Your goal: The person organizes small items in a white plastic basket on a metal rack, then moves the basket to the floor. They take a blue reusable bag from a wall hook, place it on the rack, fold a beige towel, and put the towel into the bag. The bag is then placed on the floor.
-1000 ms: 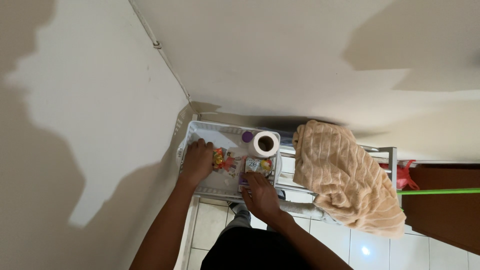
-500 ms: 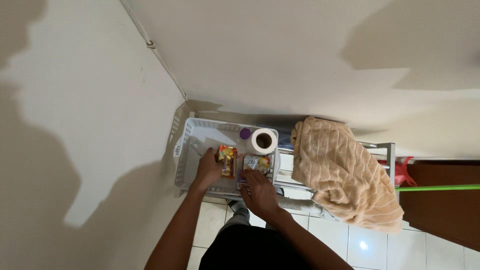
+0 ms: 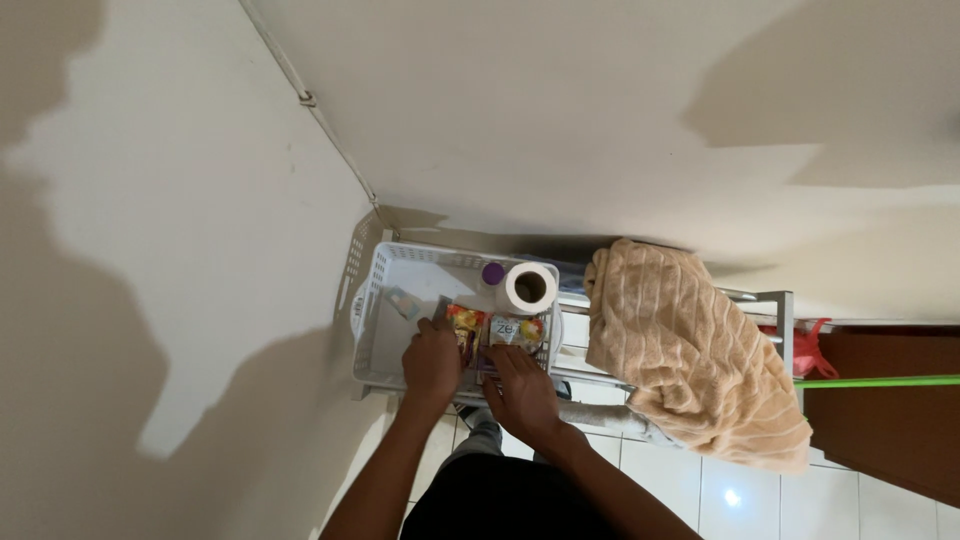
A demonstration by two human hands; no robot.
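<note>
A white plastic basket (image 3: 383, 300) stands in the room's corner. My left hand (image 3: 432, 360) grips a small orange and yellow packet (image 3: 466, 322) inside it. My right hand (image 3: 520, 385) rests on a pale packet with colourful print (image 3: 517, 330) right beside the first one. Behind the packets stand a white paper roll (image 3: 530, 288) and a bottle with a purple cap (image 3: 492, 273). A small pale item (image 3: 404, 302) lies on the basket's floor to the left.
A peach towel (image 3: 690, 350) hangs over a white metal rack (image 3: 775, 305) to the right. Something red (image 3: 812, 350) sits behind the rack, and a green pole (image 3: 880, 381) runs across a brown surface. White walls meet at the corner; white floor tiles lie below.
My left hand has slid from the basket's left part to the right with the orange packet, ending next to the pale packet. My right hand has stayed on that packet.
</note>
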